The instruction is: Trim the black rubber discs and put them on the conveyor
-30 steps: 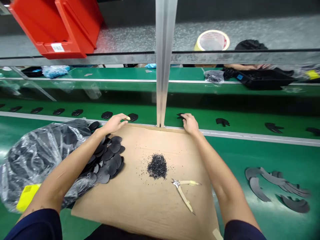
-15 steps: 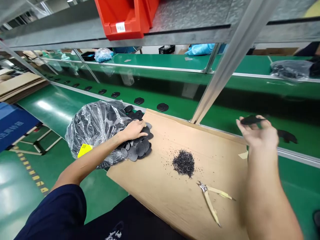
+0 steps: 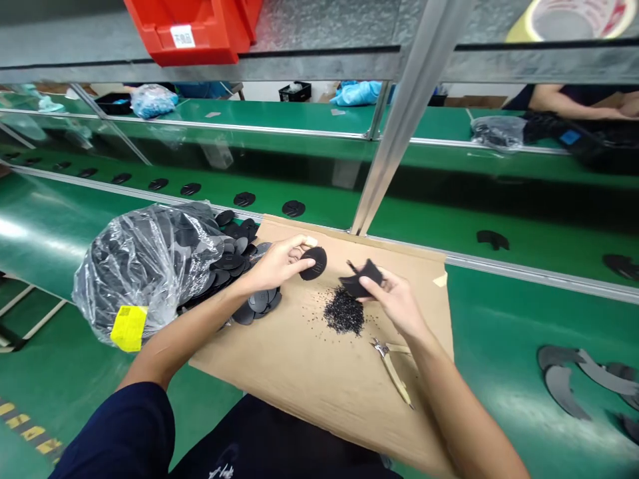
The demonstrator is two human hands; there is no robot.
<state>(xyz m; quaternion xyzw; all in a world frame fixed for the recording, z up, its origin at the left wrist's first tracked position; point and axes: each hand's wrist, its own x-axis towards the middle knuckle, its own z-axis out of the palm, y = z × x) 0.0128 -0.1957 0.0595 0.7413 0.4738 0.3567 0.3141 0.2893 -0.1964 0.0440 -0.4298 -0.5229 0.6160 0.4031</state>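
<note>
My left hand (image 3: 285, 261) grips a black oval plastic disc (image 3: 314, 263) by its edge, above the cardboard sheet (image 3: 279, 372). Close by on the right, my right hand (image 3: 392, 293) is closed on a black plastic piece with curved, notched edges (image 3: 360, 279). The two pieces are apart. Below them lies a heap of small black plastic bits (image 3: 344, 311). Side cutters with pale yellow handles (image 3: 392, 369) rest on the cardboard, partly covered by my right forearm. Many more black discs (image 3: 259, 303) spill from a clear plastic bag (image 3: 144, 259) beside my left forearm.
Along the green conveyor belt (image 3: 269, 179) black pieces lie in a spaced row. A metal post (image 3: 384, 146) rises behind the cardboard. Curved dark parts (image 3: 564, 379) lie on the right. A red bin (image 3: 194, 33) sits overhead; another person's arm (image 3: 564, 103) shows across the line.
My left hand has lifted a disc off the pile and moved right. My right hand has come back from over the belt with a black piece. The view has shifted right.
</note>
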